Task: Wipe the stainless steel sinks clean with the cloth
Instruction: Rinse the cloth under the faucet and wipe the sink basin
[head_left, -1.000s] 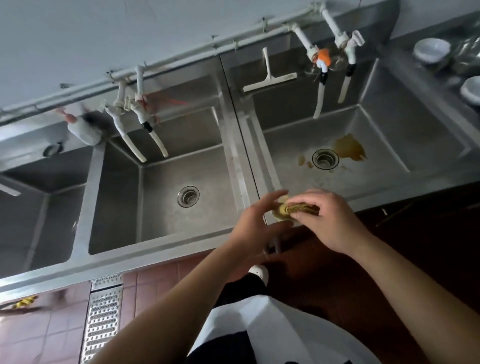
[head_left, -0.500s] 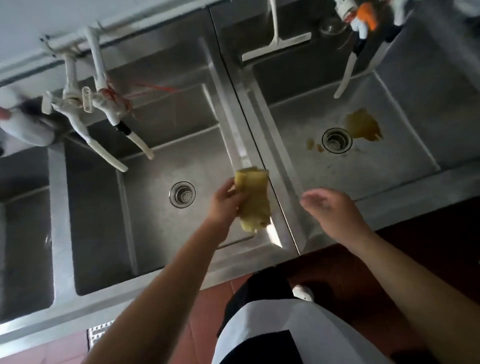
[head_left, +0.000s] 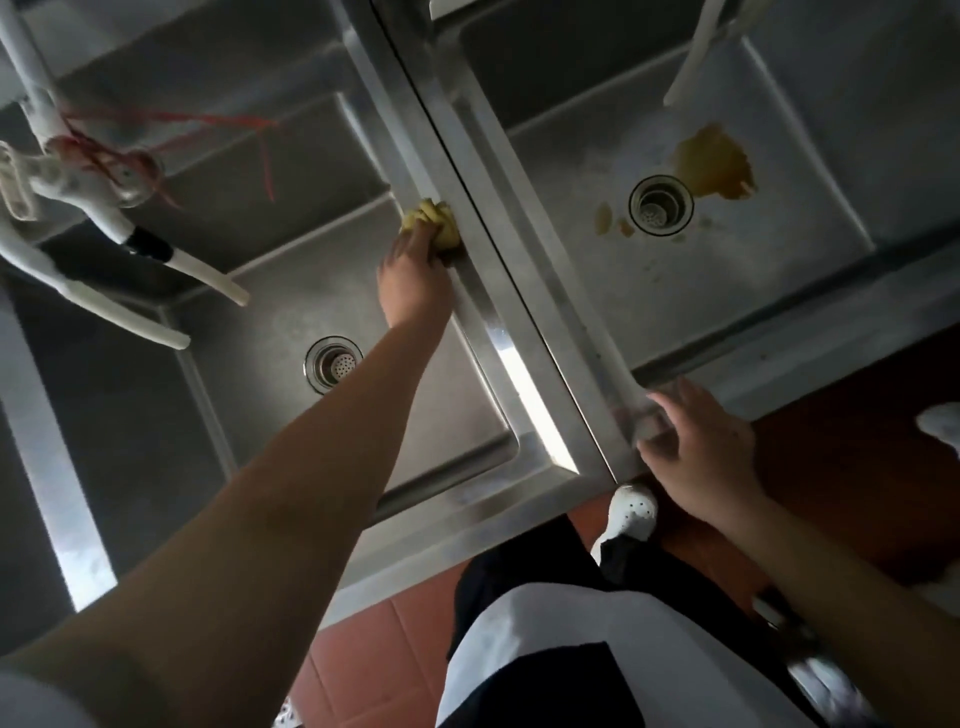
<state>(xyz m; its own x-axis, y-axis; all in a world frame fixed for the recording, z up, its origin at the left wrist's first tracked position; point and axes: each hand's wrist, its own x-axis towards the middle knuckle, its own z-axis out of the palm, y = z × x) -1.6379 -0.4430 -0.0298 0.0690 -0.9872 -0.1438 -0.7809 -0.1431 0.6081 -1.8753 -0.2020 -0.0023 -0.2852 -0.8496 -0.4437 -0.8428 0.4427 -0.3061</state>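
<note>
My left hand (head_left: 415, 283) grips a bunched yellow cloth (head_left: 432, 223) and presses it against the right inner wall of the middle steel sink (head_left: 270, 322), close to the divider (head_left: 498, 270) between the basins. My right hand (head_left: 696, 452) rests on the front corner of the right sink (head_left: 779, 291), fingers curved over its rim. A brown stain (head_left: 714, 163) and smaller spots lie beside the right sink's drain (head_left: 661, 205). The middle sink's drain (head_left: 332, 364) shows just left of my forearm.
White taps with a red string (head_left: 98, 176) reach over the middle sink from the left. Another white spout (head_left: 691, 57) hangs over the right sink. A further basin lies at far left. Red floor tiles and my white shoe (head_left: 631, 514) are below the counter edge.
My left hand carried the cloth from above the sink's front area farther back and pressed it on the wall by the divider. My right hand dropped onto the right sink's front corner.
</note>
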